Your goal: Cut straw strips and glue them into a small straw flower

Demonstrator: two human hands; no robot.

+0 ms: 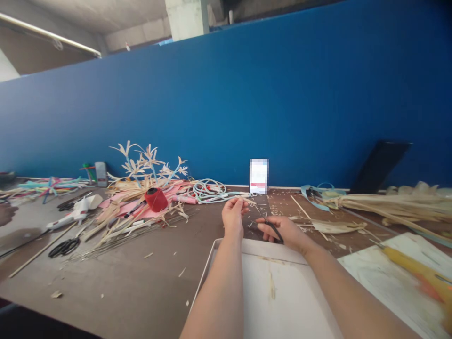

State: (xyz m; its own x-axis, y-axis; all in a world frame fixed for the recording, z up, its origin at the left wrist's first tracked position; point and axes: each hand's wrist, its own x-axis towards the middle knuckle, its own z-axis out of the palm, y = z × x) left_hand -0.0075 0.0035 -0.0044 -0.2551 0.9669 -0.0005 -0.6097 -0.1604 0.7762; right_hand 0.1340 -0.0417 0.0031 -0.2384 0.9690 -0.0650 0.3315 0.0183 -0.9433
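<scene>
My left hand (233, 214) pinches a thin pale strip of dried husk (250, 201) between thumb and fingertips. Close to its right, my right hand (277, 230) is closed around the black handles of a pair of scissors (273, 229). The blades point up and left toward the strip; whether they touch it is too small to tell. Both hands are above the far edge of a white shallow box (282, 287), which lies under my forearms with a few husk scraps in it.
On the left are husk flowers (151, 162), a red thread spool (156, 199), other black scissors (65, 247) and a white glue gun (72, 214). A phone (258, 176) leans on the blue partition (226, 103). Husk bundles (367, 203) and a yellow-handled tool (409, 263) lie right. Another person's hand (6, 213) shows far left.
</scene>
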